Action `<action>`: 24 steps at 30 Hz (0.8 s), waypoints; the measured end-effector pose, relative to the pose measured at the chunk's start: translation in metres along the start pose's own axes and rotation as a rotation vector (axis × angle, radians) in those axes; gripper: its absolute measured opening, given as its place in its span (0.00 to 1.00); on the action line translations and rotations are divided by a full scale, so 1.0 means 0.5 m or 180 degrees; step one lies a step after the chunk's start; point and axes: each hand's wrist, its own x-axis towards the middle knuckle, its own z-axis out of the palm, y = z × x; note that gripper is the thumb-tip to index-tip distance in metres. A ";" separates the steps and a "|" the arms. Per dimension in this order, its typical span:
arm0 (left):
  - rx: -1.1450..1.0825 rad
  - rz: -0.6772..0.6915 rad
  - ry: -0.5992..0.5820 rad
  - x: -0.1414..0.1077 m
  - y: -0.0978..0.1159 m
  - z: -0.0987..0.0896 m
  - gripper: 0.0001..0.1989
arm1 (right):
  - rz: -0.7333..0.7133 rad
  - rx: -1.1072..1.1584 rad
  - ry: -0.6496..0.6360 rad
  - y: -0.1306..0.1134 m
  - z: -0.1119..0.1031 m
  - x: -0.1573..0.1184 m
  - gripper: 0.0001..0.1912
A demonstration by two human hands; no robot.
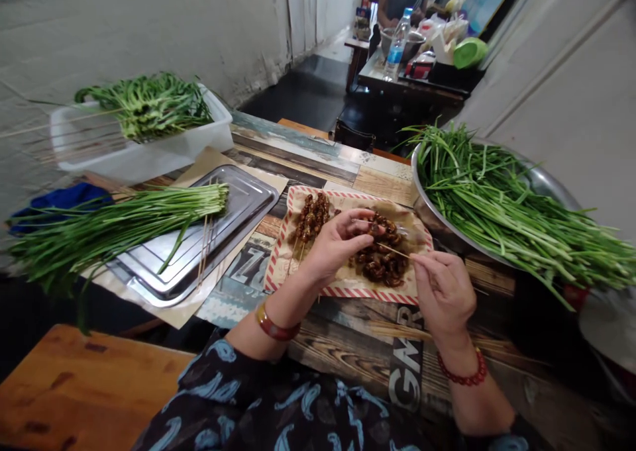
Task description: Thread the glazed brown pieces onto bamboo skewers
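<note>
My right hand (447, 289) pinches the blunt end of a thin bamboo skewer (392, 248), which points up and left. In the fingers of my left hand (345, 239) is a small dark brown morsel (375, 228), at the skewer's far end. Whether the tip has gone through it I cannot tell. Beneath both hands lies a tray with a red-and-white striped rim (348, 293). It carries a heap of glossy brown morsels (385, 269), their kind unclear. On its left side rest several loaded skewers (313, 216) of the same brown food.
Left, a bunch of garlic chives (149, 216) lies across a metal tray lid (248, 189). Behind it, a white plastic tub (173, 153) holds skewered greens (149, 106). A steel basin (422, 206) heaped with chives (497, 199) stands right. Loose skewers (397, 332) lie near me. A person (402, 0) is at a far table.
</note>
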 end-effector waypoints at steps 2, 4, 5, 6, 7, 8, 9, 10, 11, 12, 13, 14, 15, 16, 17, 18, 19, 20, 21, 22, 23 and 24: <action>-0.0237 -0.0055 0.0005 0.002 0.001 -0.005 0.21 | 0.0013 -0.0031 -0.0015 0.002 0.001 0.001 0.12; -0.0424 -0.0194 -0.0022 0.003 0.003 -0.008 0.19 | -0.0005 -0.0017 -0.0030 0.002 0.001 0.001 0.13; -0.0531 -0.0289 -0.0042 0.004 0.003 -0.009 0.18 | -0.0022 0.0010 -0.0030 0.001 0.001 0.002 0.14; -0.0638 -0.0385 -0.0059 0.004 0.004 -0.009 0.17 | -0.0046 0.0042 -0.0031 -0.001 0.001 0.003 0.15; -0.0739 -0.0469 -0.0069 0.004 0.005 -0.008 0.17 | -0.0072 0.0068 -0.0036 -0.003 0.000 0.003 0.16; -0.0825 -0.0530 -0.0070 0.004 0.006 -0.007 0.17 | -0.0105 0.0083 -0.0050 -0.005 -0.001 0.004 0.17; -0.0899 -0.0566 -0.0064 0.004 0.006 -0.006 0.17 | -0.0143 0.0081 -0.0068 -0.007 -0.001 0.004 0.18; -0.0961 -0.0583 -0.0051 0.004 0.007 -0.005 0.17 | -0.0180 0.0058 -0.0085 -0.009 -0.002 0.003 0.19; -0.1014 -0.0584 -0.0032 0.004 0.007 -0.004 0.17 | -0.0212 0.0024 -0.0105 -0.010 -0.002 0.003 0.19; -0.1060 -0.0573 -0.0011 0.005 0.006 -0.003 0.17 | -0.0238 -0.0013 -0.0128 -0.011 -0.003 0.001 0.20; -0.1096 -0.0565 0.0004 0.005 0.006 -0.002 0.16 | -0.0255 -0.0047 -0.0147 -0.011 -0.003 0.000 0.21; -0.1120 -0.0560 0.0015 0.005 0.005 -0.002 0.16 | -0.0265 -0.0079 -0.0168 -0.010 -0.003 -0.002 0.21; -0.1137 -0.0554 0.0027 0.006 0.004 -0.002 0.16 | -0.0266 -0.0109 -0.0202 -0.009 -0.003 -0.003 0.21; -0.1147 -0.0548 0.0044 0.006 0.004 -0.003 0.16 | -0.0266 -0.0137 -0.0249 -0.008 -0.003 -0.005 0.21; -0.1149 -0.0544 0.0065 0.007 0.003 -0.003 0.16 | -0.0265 -0.0162 -0.0303 -0.008 -0.003 -0.006 0.21; -0.1145 -0.0541 0.0088 0.007 0.002 -0.003 0.16 | -0.0268 -0.0185 -0.0359 -0.007 -0.004 -0.006 0.21; -0.1133 -0.0533 0.0110 0.007 0.002 -0.004 0.16 | -0.0272 -0.0208 -0.0404 -0.007 -0.004 -0.007 0.21; -0.1116 -0.0522 0.0131 0.008 0.002 -0.004 0.16 | -0.0276 -0.0224 -0.0442 -0.008 -0.005 -0.006 0.21; -0.1095 -0.0513 0.0149 0.008 0.002 -0.004 0.17 | -0.0275 -0.0233 -0.0464 -0.009 -0.005 -0.006 0.21; -0.1070 -0.0511 0.0158 0.008 0.002 -0.004 0.17 | -0.0268 -0.0242 -0.0467 -0.010 -0.006 -0.005 0.21; -0.1044 -0.0513 0.0161 0.007 0.002 -0.003 0.18 | -0.0265 -0.0249 -0.0470 -0.011 -0.006 -0.004 0.21; -0.1019 -0.0513 0.0165 0.007 0.002 -0.003 0.18 | -0.0268 -0.0262 -0.0474 -0.013 -0.007 -0.003 0.21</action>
